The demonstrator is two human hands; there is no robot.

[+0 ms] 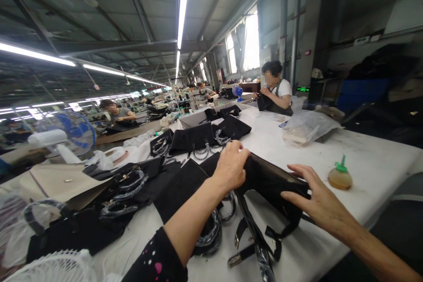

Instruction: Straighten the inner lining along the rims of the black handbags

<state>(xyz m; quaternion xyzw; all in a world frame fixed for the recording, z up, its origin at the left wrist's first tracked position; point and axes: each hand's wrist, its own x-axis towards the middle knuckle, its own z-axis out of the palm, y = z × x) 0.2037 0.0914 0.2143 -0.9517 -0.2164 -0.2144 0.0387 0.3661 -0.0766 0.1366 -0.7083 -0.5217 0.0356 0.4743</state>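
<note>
A black handbag stands on the white table in front of me, its top edge turned up toward me. My left hand is closed over the bag's left upper edge, the fingers curled onto it. At the right end, my right hand grips the bag's edge between thumb and fingers. Straps with metal buckles dangle from the bag onto the table. Just left of it lies another black bag, with plastic-wrapped handles partly behind my left forearm.
Several more black bags with wrapped handles lie left and ahead. A glue bottle with a green nozzle stands to the right, near a clear plastic bag. White fan at front left, blue fan behind. A co-worker sits across the table.
</note>
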